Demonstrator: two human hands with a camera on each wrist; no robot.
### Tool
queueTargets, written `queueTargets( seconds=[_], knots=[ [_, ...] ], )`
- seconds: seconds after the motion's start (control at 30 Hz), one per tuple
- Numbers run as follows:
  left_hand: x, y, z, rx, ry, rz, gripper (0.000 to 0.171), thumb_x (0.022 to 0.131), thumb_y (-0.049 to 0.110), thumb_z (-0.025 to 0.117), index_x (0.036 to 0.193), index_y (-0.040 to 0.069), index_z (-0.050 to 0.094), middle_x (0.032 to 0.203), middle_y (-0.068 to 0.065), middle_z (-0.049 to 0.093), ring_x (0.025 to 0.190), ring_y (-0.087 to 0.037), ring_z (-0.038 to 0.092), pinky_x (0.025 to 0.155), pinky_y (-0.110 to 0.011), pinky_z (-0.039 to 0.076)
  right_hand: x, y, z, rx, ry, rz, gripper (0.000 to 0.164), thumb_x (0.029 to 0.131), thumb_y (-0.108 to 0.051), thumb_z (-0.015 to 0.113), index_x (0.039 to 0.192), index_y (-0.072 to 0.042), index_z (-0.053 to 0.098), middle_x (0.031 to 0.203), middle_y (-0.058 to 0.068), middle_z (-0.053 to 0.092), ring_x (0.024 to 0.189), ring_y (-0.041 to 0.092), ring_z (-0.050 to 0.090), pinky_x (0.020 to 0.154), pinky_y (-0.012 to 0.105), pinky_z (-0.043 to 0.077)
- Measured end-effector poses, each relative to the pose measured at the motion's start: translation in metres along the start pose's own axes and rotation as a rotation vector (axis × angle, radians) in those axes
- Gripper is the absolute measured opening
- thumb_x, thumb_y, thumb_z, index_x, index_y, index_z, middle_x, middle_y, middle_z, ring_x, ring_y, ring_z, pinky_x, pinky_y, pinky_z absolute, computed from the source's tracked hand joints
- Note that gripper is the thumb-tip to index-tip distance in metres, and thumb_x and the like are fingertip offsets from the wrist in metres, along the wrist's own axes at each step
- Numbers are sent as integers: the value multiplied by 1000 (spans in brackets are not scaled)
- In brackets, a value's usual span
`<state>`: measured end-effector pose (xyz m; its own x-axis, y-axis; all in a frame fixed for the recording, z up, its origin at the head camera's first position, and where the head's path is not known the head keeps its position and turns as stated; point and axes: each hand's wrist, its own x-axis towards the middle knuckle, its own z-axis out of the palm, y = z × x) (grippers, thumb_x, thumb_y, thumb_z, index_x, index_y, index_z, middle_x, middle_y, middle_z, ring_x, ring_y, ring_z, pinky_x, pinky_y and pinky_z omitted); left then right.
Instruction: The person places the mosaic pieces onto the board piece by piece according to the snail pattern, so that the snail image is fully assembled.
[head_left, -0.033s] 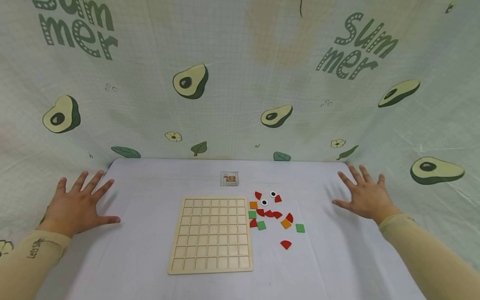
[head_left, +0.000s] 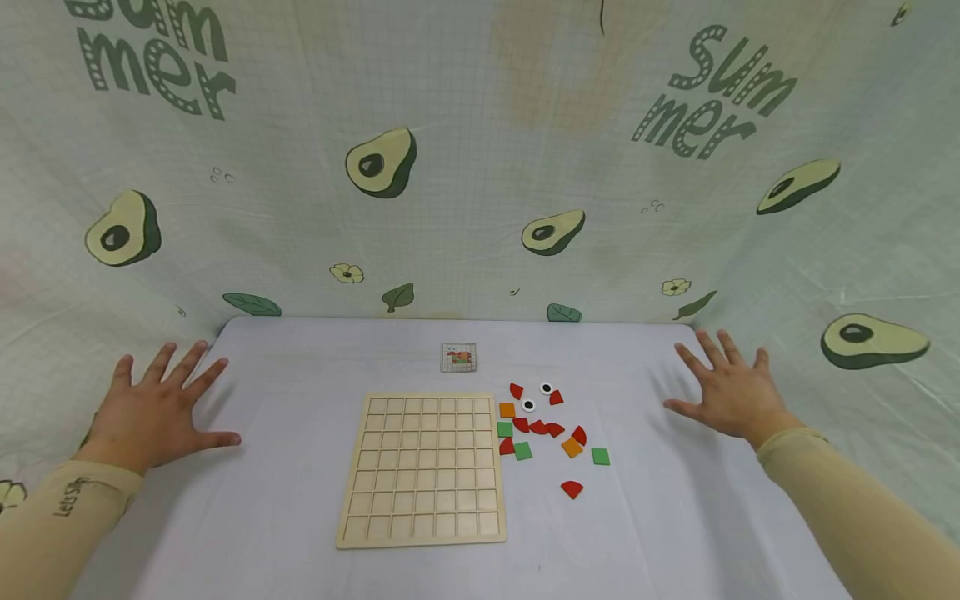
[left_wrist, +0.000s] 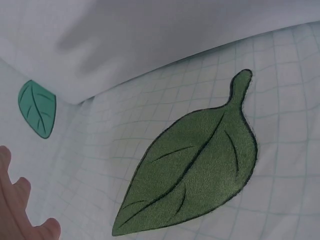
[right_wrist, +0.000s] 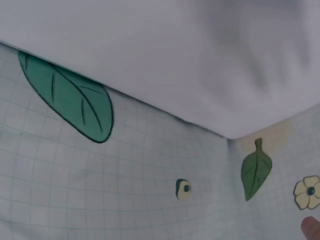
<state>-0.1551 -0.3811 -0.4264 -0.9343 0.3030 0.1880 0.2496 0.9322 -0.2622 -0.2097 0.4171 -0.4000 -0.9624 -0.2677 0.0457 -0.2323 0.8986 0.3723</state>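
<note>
My left hand [head_left: 161,412] is held with fingers spread over the left side of the white table, and it holds nothing. On the opposite side, my right hand [head_left: 731,392] is spread the same way, with nothing in it. Between them lies a square wooden grid board [head_left: 426,468]. Right of the board are scattered loose flat pieces: red quarter-circles such as one red piece [head_left: 572,489], green squares like this green tile [head_left: 601,457], orange squares including an orange tile [head_left: 572,447], and two eye discs, one being the eye piece [head_left: 547,388]. Fingertips of the left hand [left_wrist: 20,210] show in the left wrist view.
A small picture card [head_left: 458,357] with a gridded coloured design lies behind the board. The white tabletop [head_left: 292,467] meets a cloth backdrop [head_left: 465,108] printed with avocados, leaves and lettering, which rises at the back and both sides.
</note>
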Motion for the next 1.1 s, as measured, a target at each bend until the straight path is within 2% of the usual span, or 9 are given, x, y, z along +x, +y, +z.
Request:
queueTargets(
  seconds=[0.3, 0.4, 0.57, 0.83, 0.97, 1.1],
  knots=[
    [2, 3, -10, 17, -56, -12, 116, 67, 91, 55, 147, 6, 47, 158, -25, 26, 138, -52, 25, 104, -78, 6, 0, 0, -2, -4, -17, 6, 107, 81, -87, 41, 155, -10, 35, 160, 27, 19, 144, 52, 11, 97, 84, 6],
    [3, 4, -12, 25, -79, -19, 116, 68, 91, 54, 147, 6, 46, 159, -25, 24, 138, -53, 24, 104, -78, 6, -1, -2, -4, -3, -32, 7, 108, 81, -88, 38, 156, -11, 33, 160, 27, 18, 144, 53, 12, 97, 84, 7],
    [5, 13, -11, -17, -104, -27, 116, 68, 91, 53, 147, 6, 46, 158, -27, 24, 137, -55, 24, 105, -77, 6, -2, -8, -5, 1, -36, -4, 109, 80, -90, 33, 157, -12, 32, 160, 26, 18, 143, 52, 15, 98, 84, 10],
    [6, 41, -7, -71, -88, -22, 118, 69, 93, 49, 152, 9, 39, 158, -26, 25, 138, -55, 24, 105, -77, 3, 2, -27, -13, 50, -30, -7, 106, 82, -87, 38, 157, -13, 32, 161, 25, 19, 144, 51, 15, 99, 83, 9],
    [6, 62, -7, -133, -73, -32, 118, 69, 92, 49, 153, 10, 37, 158, -25, 27, 137, -56, 26, 106, -77, 9, 8, -42, -17, 93, -33, -12, 105, 82, -85, 43, 158, -14, 30, 161, 25, 19, 144, 51, 15, 100, 81, 9],
    [5, 89, -9, -215, -94, -42, 117, 71, 91, 49, 155, 11, 34, 159, -24, 25, 138, -56, 25, 106, -76, 13, 13, -57, -17, 158, -40, -17, 105, 82, -85, 43, 159, -16, 26, 162, 23, 17, 145, 50, 14, 101, 81, 9]
  ],
)
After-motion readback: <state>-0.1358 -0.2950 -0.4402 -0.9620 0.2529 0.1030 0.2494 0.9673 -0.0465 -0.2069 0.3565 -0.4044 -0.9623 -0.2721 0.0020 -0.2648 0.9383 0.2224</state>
